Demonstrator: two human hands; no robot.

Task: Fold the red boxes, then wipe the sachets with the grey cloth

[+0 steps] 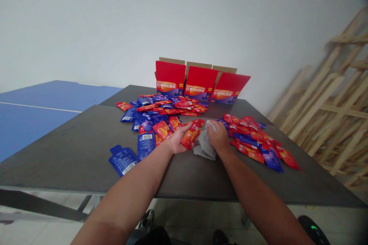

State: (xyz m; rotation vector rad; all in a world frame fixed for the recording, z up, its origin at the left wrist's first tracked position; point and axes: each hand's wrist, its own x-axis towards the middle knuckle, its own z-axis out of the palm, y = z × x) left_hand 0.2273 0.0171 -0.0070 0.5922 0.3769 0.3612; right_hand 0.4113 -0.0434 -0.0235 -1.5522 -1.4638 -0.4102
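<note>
A red pouch (191,136) with an orange pattern lies in my left hand (178,140), which is closed around its left side. My right hand (219,136) grips a crumpled grey cloth (204,146) just to the right of that pouch. Left of and beyond my hands spreads a heap of red and blue pouches (161,108). One blue pouch (123,160) lies apart, beside my left forearm. To the right of my right hand is a second pile of red and blue pouches (253,138).
Three open red cartons (170,78) stand in a row at the back of the dark grey table (86,134). A blue table (43,111) is off to the left. Wooden slats (330,103) lean near the wall on the right.
</note>
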